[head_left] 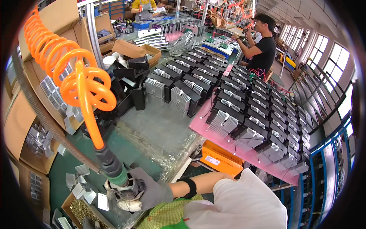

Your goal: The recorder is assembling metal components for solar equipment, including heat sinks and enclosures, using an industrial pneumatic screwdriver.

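My right hand, in a grey glove with pale, worn fingertips, is closed around an air tool. The tool has a black upper part and a green ring, and its lower end is hidden by the hand. An orange coiled air hose runs up from its top to the upper left. Beside it are small metal blocks and a carton of brass-coloured screws. A dark grey shape at the bottom edge, over the screws, may be my left hand's gloved fingers; their pose is unclear.
Rows of black units with silver heatsink fins cover the bench, partly on a pink sheet. Black housings are piled at the left, beside open cartons. An orange box sits below the bench edge. A person stands at the far right.
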Motion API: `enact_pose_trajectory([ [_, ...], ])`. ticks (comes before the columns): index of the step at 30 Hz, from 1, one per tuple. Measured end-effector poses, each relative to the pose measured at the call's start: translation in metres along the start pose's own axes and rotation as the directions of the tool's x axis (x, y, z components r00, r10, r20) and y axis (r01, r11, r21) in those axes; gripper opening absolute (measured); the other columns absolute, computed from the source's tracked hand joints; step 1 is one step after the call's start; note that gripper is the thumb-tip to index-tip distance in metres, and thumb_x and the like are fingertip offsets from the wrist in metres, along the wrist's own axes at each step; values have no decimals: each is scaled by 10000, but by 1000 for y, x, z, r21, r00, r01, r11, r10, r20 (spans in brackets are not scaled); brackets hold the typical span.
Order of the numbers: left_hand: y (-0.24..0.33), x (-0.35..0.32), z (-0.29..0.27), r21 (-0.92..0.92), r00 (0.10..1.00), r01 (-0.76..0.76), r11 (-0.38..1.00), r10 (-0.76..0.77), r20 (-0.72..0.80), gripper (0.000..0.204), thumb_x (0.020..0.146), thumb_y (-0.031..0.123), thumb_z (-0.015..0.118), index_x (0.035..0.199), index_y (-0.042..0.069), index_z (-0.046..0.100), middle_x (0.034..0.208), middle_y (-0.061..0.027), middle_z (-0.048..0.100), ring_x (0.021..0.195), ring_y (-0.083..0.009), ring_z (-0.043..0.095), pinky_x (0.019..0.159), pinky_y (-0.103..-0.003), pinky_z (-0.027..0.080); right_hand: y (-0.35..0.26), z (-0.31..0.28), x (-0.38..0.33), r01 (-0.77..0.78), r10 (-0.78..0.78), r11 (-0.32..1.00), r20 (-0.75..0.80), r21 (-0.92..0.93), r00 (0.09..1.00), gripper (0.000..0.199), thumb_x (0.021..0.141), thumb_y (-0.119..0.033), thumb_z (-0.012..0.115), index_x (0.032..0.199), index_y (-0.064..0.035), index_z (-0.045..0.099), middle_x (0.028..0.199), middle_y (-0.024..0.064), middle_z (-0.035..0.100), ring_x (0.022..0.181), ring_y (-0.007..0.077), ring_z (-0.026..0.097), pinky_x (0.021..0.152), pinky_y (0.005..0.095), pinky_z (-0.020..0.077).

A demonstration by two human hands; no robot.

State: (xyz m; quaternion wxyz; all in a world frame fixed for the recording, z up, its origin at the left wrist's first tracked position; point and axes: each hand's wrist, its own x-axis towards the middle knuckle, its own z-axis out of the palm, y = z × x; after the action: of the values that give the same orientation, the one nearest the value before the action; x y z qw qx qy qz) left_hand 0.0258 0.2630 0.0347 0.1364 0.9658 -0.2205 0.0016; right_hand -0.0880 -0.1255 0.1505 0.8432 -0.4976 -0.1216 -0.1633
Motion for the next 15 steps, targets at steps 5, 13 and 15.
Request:
enact_pose_trajectory([
  [5,21,-5,-29,-639,919,326,696,-391,43,354,976,257,628,1235,15,637,859,-10,602,642,-91,504,501,-237,416,-6,1,2,31,-29,997,23,-77,999,477,820,-68,777,1245,-19,566,1016,-8,632,887,54,542,833,239,464],
  [13,17,-10,-61,-869,781,237,-434,-448,436,286,1043,216,466,1243,41,572,800,-7,556,545,-52,445,406,-168,342,0,-3,1,29,-29,1000,17,-13,999,520,808,-71,797,1265,-18,556,1005,-14,620,878,57,530,816,233,457],
  [15,14,-13,-57,-869,814,200,-453,-417,405,291,1038,204,468,1242,22,568,825,-24,556,544,-61,441,411,-176,350,0,-2,2,-45,47,998,36,-48,998,531,812,-63,793,1280,-18,545,1039,-3,632,911,66,544,852,245,463],
])
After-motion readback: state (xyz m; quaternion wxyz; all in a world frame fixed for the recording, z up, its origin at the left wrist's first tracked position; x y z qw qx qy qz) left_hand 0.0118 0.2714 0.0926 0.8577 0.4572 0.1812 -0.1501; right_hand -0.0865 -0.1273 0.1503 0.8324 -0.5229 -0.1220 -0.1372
